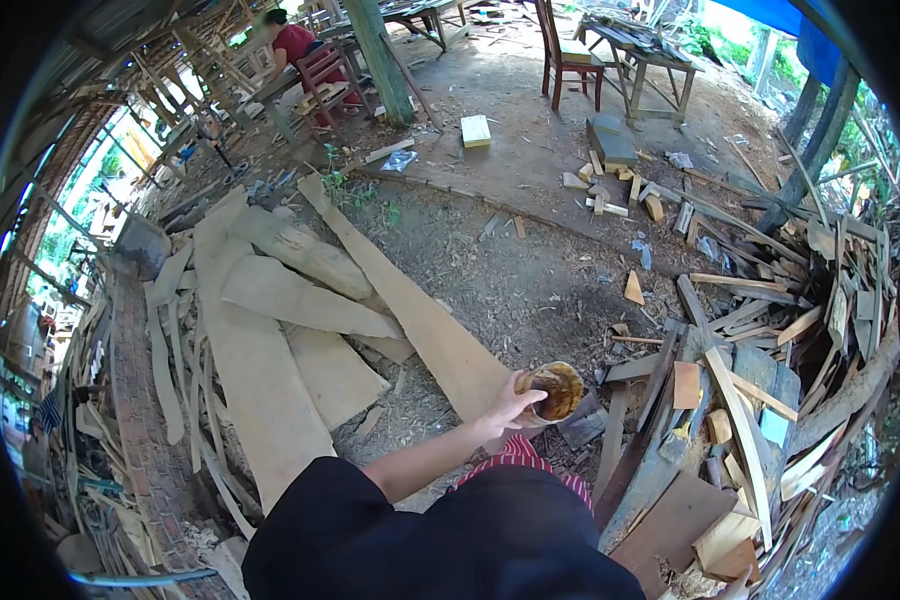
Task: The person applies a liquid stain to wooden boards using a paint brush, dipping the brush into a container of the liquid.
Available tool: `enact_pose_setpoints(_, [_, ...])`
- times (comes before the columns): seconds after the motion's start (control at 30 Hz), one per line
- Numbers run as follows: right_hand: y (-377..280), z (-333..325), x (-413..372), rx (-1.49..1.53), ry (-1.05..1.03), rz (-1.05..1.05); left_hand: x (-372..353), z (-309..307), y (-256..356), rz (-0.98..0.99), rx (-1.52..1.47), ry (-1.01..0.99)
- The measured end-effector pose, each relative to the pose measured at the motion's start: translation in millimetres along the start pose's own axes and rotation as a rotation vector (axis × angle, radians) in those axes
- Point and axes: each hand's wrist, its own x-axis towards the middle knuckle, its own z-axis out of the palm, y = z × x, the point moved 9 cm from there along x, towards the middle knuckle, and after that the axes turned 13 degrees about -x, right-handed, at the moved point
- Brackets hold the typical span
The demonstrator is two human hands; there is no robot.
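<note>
My left hand (507,405) reaches out from a black sleeve and is shut on the rim of a small round bowl (556,390) with brown, wet-looking contents. The bowl is held low over dirt strewn with wood shavings, beside the end of a long pale plank (425,320). My right hand is out of sight. A striped red cloth (518,452) shows just under my forearm.
Pale wooden slabs (270,330) lie stacked on the left. A heap of offcuts and boards (760,370) fills the right. Further off are wood blocks (610,175), a red chair (568,60), a workbench (645,50), a post (380,60) and a seated person in red (292,45).
</note>
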Motion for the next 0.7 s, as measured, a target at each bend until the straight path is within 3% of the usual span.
enact_pose_setpoints(0.3, [56,-24,28,0.046,0.036,0.164,-11,4,-12,0.013,-0.037,0.087])
enact_pose_setpoints(0.5, [73,-21,42,0.083,0.026,0.244,-15,70,-13,-0.007,-0.062,-0.062])
enact_pose_setpoints(0.7, [66,-9,72,0.126,-0.007,0.267,-13,102,-19,0.005,-0.049,-0.083])
